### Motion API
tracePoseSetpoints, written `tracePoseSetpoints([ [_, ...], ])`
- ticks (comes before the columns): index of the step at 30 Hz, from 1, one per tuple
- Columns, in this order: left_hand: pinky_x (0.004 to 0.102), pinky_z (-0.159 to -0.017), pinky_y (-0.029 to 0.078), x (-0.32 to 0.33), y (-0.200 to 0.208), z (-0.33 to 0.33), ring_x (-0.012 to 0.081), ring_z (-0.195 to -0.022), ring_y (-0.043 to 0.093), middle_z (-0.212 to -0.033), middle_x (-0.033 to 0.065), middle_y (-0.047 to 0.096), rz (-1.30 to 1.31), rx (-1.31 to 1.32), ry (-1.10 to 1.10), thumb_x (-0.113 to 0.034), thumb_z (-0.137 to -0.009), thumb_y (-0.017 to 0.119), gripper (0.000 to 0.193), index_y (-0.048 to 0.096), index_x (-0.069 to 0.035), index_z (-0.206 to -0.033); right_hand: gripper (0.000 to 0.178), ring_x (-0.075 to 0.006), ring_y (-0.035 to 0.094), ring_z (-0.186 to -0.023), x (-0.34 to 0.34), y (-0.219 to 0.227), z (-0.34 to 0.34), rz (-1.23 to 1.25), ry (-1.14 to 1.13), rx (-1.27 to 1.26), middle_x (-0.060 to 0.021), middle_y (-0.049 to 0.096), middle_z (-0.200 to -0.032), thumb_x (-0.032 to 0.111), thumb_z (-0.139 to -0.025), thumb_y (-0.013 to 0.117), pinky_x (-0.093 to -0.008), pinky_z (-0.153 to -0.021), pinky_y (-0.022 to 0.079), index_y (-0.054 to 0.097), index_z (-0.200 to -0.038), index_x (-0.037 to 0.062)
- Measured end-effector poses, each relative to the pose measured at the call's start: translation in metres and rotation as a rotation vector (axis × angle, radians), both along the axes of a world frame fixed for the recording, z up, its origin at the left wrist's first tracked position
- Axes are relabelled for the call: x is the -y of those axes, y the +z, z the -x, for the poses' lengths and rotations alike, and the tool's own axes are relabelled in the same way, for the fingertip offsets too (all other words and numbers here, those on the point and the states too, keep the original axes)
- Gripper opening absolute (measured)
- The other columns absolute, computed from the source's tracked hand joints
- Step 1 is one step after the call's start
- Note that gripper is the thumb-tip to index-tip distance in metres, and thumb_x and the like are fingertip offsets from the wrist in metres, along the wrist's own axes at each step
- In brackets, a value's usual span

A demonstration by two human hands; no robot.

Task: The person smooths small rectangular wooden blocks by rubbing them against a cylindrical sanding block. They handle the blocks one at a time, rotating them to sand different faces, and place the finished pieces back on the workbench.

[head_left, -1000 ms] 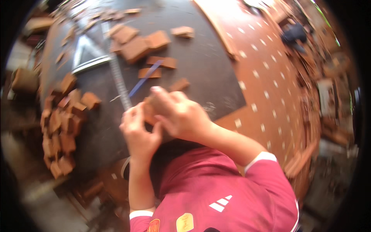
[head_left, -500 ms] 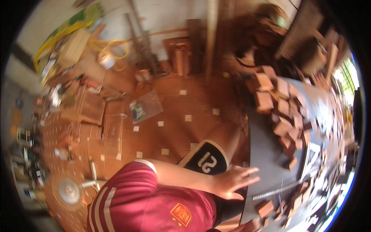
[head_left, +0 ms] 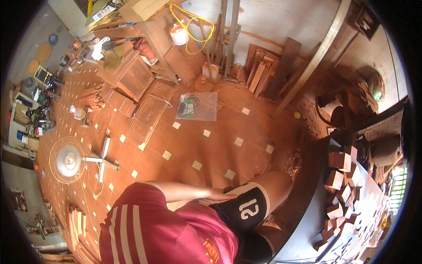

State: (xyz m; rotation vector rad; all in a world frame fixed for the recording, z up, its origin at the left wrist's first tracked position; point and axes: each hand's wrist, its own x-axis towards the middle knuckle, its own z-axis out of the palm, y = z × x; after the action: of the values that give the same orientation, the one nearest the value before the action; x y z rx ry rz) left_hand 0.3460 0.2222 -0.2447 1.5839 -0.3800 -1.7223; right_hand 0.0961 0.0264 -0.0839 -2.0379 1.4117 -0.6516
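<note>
My left hand (head_left: pixel 221 194) lies at the top of my thigh, on the black shorts (head_left: pixel 241 207) with white trim. Seen nearly edge-on, its fingers look stretched out and hold nothing. The bare left forearm comes out of a dark red sleeve (head_left: pixel 136 211) with pale stripes. My right hand is out of the picture. To my right stands a dark-topped table (head_left: pixel 303 220), its surface partly washed out by glare. Reddish wooden blocks (head_left: pixel 335 181) are heaped along it, beyond the reach of my left hand.
A standing fan (head_left: pixel 68 160) is on the tiled floor at left. Near the middle lies a clear plastic bag (head_left: pixel 204 108) with a cable and something green. Wooden boards (head_left: pixel 263 70) and posts lean on the back wall. A wooden cabinet (head_left: pixel 134 77) stands at back left.
The view has swung left, so the table and blocks sit farther right. My left hand has drawn back from the table edge to my thigh. My right hand, partly seen at the bottom before, has gone out.
</note>
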Motion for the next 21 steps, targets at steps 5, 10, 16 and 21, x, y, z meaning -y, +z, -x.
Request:
tracePoseSetpoints([
  [5,0.0421,-0.125,0.037,0.010,-0.018,0.019,0.0414,-0.150,0.045,-0.163,0.0265,0.043,0.136,0.294,0.009,-0.082,-0.070,0.083,0.142,0.023,0.002,-0.167,0.068,-0.0374,0.060,-0.131,0.009,-0.016,-0.015,-0.066,0.046,-0.001,-0.0292,0.059,-0.144,0.029,-0.103,0.074,-0.0448,-0.108,0.051,0.048,-0.152,-0.0101],
  [10,0.0439,-0.116,0.046,0.017,0.052,-0.008,0.0388,-0.140,0.055,-0.149,0.0283,0.058,0.196,0.303,-0.021,-0.076,-0.078,0.081,0.124,0.036,0.005,-0.161,0.066,-0.0359,0.062,-0.128,0.014,-0.028,-0.016,-0.114,0.010,-0.009,-0.0278,0.061,-0.141,0.029,-0.103,0.074,-0.0438,-0.106,0.052,0.050,-0.151,-0.0093],
  [16,0.0465,-0.092,0.056,0.031,0.086,-0.073,0.0339,-0.105,0.073,-0.116,0.0201,0.076,0.046,0.386,-0.591,-0.035,-0.099,0.075,0.041,0.072,-0.010,-0.131,0.062,-0.0342,0.063,-0.125,0.015,-0.041,-0.007,-0.186,-0.053,-0.003,-0.0261,0.063,-0.139,0.028,-0.104,0.073,-0.0425,-0.103,0.053,0.052,-0.149,-0.0084],
  [21,0.0415,-0.093,0.058,0.011,0.012,-0.107,0.0255,-0.110,0.072,-0.120,0.0160,0.076,0.187,0.486,-0.258,-0.024,-0.100,0.071,0.042,0.068,-0.005,-0.138,0.060,-0.0327,0.064,-0.123,0.021,-0.054,0.009,-0.254,-0.074,0.006,-0.0248,0.064,-0.136,0.028,-0.104,0.072,-0.0414,-0.101,0.053,0.054,-0.148,-0.0076],
])
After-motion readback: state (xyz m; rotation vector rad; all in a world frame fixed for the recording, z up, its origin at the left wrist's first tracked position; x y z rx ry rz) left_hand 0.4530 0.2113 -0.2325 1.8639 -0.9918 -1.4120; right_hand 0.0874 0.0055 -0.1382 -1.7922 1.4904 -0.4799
